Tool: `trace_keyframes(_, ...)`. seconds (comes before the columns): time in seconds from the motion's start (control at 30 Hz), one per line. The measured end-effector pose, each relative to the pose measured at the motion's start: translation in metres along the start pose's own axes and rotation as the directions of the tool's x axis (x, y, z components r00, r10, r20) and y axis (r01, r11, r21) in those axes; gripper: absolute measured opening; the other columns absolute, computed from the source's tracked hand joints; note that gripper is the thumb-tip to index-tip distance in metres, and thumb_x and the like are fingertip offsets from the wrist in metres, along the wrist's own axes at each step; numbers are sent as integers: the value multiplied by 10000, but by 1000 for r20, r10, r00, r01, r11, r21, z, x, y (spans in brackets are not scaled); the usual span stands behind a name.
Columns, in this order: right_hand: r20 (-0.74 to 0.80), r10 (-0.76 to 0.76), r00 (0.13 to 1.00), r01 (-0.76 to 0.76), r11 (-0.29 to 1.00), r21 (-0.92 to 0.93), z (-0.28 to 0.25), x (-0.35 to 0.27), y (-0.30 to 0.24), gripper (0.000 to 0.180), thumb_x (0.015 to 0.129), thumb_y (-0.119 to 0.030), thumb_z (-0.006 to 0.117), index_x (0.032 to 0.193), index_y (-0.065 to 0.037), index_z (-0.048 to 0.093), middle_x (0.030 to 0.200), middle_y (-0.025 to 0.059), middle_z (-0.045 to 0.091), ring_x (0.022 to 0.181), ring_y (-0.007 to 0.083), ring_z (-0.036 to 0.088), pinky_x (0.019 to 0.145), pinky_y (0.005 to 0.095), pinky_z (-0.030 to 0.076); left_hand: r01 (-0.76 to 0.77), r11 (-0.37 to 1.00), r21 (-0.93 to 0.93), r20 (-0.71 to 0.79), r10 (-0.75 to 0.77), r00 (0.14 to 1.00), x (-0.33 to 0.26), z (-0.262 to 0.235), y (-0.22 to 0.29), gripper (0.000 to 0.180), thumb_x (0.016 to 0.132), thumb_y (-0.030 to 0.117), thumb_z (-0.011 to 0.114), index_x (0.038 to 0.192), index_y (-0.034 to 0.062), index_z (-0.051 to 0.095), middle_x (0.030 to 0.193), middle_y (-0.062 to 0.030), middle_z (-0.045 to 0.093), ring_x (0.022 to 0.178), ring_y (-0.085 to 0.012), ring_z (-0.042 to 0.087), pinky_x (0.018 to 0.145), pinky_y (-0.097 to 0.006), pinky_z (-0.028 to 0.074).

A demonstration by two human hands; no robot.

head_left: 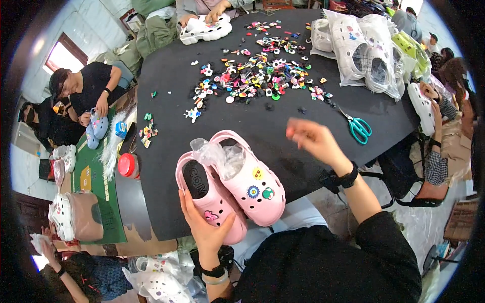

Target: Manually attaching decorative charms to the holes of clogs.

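Note:
A pair of pink clogs stands at the table's near edge. My left hand (206, 222) is closed round the left pink clog (230, 214), thumb over its toe, near a bright pink charm (210, 215). Against it leans the right pink clog (262, 202), bearing a yellow sun charm (257, 173), a blue round charm (253, 192) and a green-and-white charm (268, 193). Clear plastic wrap (212, 152) sticks out of the openings. To the right, above the table, my right hand (316, 141) pinches a small red piece (290, 132), blurred by motion.
Many colourful shoe charms (252, 76) lie heaped on the black table (166, 121). Teal-handled scissors (359, 129) rest right. Bagged white clogs (348, 50) stand far right; a red-lidded jar (128, 165) is left. Other people handle a white clog (204, 30) and blue clogs (96, 129).

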State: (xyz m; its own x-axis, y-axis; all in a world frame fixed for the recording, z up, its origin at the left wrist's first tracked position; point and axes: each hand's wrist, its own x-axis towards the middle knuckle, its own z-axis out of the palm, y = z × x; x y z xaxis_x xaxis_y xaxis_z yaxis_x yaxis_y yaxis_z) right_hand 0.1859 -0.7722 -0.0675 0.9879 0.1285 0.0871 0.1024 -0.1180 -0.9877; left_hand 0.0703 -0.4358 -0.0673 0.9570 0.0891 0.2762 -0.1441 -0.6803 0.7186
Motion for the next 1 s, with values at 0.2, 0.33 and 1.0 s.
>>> trace_keyframes(0.2, 85, -173, 981, 183, 975, -126, 25, -19, -32, 390, 857, -130, 700, 1209, -43, 556, 988, 51, 682, 742, 79, 628, 652, 236, 515, 1, 1000, -3, 1, -1, 1000, -3, -2, -7, 1176, 593, 231, 859, 1509, 29, 150, 1547, -194, 173, 1438, -331, 188, 1159, -443, 213)
trace_keyframes(0.33, 349, -146, 926, 300, 845, -442, 69, -54, -48, 438, 714, -421, 795, 875, -78, 577, 748, 74, 596, 640, 241, 639, 566, 337, 503, -21, 999, 35, 9, 21, 1000, -2, -4, -3, 1165, 605, 247, 859, 1504, 19, 154, 1540, -200, 190, 1436, -337, 190, 1165, -448, 189)
trace_keyframes(1.0, 253, 165, 953, -170, 985, -2, 68, -54, -3, 351, 1043, -248, 362, 947, -7, 598, 653, 30, 533, 548, 94, 499, 523, 248, 422, 15, 995, -94, 40, -12, 999, -7, -10, -20, 1254, 581, 349, 899, 1510, 24, 122, 1551, -225, 129, 1409, -346, 247, 1117, -462, 291)
